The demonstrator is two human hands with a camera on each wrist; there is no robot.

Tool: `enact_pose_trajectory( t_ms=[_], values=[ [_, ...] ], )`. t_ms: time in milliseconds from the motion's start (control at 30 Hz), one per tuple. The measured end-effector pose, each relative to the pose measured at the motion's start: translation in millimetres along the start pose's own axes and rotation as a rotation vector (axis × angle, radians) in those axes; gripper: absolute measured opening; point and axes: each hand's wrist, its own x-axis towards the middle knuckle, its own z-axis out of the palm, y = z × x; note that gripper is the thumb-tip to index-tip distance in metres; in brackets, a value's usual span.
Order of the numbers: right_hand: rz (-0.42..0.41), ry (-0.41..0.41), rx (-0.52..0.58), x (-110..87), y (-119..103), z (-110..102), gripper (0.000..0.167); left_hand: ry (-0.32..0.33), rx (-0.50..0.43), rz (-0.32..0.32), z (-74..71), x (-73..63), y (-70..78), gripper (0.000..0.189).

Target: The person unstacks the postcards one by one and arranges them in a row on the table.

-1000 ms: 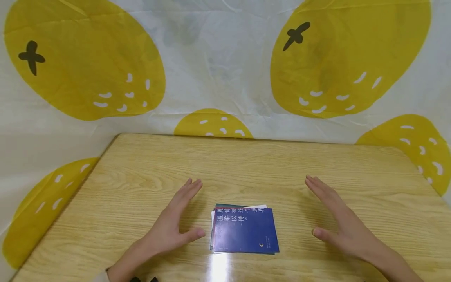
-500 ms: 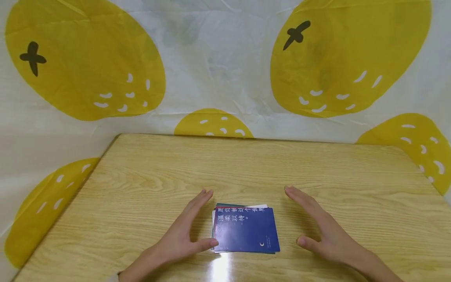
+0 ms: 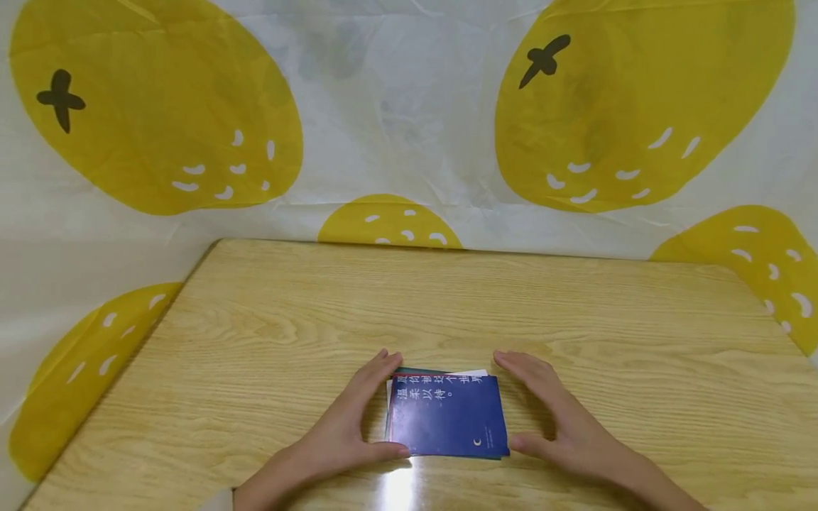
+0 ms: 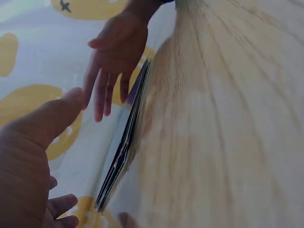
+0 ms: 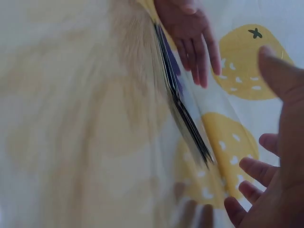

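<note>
A stack of several thin cards (image 3: 450, 419) lies flat on the wooden table, its edges slightly uneven. On top is a dark blue card with white Chinese characters and a small crescent moon; white and green edges show beneath. My left hand (image 3: 345, 422) frames the stack's left side, thumb at the near corner, fingers at the far corner. On the opposite side, my right hand (image 3: 565, 419) has its thumb right at the near right corner and its fingers beyond the far one. Both wrist views show the layered card edges (image 4: 124, 142) between two spread hands, palms facing.
The light wooden table (image 3: 287, 298) has a bright reflection just in front of the cards. A white cloth (image 3: 396, 128) with large yellow fruit prints hangs behind the table and along its left side.
Both hands have moved inward from either side, from well apart to right at the stack's left and right ends. The cards have stayed in place.
</note>
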Motion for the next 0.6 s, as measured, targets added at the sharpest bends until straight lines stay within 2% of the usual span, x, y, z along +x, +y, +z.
enact_pose_trajectory(
  t_ms=[133,233,600],
  values=[
    [0.058,-0.018,-0.007,0.9,1,8,0.09,-0.014,0.0,0.0,2.3,0.8,-2.0,0.107],
    [0.071,-0.017,-0.03,1.4,1,12,0.09,-0.023,0.016,-0.009,3.4,1.4,-2.5,0.111],
    [0.055,-0.014,-0.086,2.8,1,17,0.09,-0.026,0.099,0.005,7.3,2.5,-5.1,0.108]
  ],
)
